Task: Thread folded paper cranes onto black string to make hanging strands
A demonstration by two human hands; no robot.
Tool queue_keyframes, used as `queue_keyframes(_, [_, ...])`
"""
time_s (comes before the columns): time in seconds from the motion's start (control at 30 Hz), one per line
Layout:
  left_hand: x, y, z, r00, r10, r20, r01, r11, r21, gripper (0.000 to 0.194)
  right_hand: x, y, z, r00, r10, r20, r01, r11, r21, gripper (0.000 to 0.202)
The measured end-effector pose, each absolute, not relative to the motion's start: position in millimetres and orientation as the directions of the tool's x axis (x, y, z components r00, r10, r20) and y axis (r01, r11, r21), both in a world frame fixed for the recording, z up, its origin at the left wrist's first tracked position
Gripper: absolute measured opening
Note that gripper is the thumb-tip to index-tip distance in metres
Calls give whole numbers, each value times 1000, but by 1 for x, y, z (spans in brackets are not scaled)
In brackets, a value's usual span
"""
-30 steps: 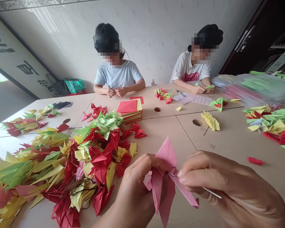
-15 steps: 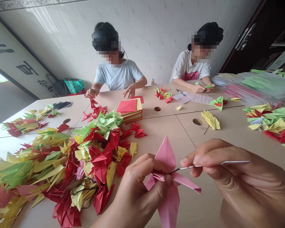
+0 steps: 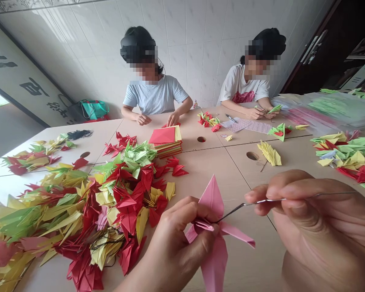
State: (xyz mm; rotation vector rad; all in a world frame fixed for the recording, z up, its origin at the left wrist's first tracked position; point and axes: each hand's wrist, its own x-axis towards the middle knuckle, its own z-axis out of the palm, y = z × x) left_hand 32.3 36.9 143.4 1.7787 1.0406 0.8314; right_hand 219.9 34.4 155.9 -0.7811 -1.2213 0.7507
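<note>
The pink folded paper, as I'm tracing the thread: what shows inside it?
The dark thread runs from the needle to the pink folded paper, where the left hand pinches it. Its path inside is covered by folds and that hand.

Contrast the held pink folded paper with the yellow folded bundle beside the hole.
The pink paper is in the left hand; the yellow bundle lies on the table. The pink paper's points spread apart; the yellow bundle's layers press together. Both are folded, with pointed ends.
</note>
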Motion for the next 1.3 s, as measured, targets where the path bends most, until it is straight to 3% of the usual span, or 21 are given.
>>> queue_keyframes(0.47, [33,37,143,441,897,28,324,-188,927,10,218,40,155,428,729,534,-114,630,-768,8])
queue_keyframes(0.8, [27,38,146,464,885,-42,423,-179,888,15,223,47,155,388,687,614,-146,704,-695,18])
queue_keyframes(1.03, [24,43,145,478,876,-62,533,-233,813,21,226,48,158,405,701,587,-190,693,-696,12])
queue_keyframes(1.3, [23,47,150,472,881,-31,533,-257,806,19,231,51,160,478,662,578,-165,714,-681,9])
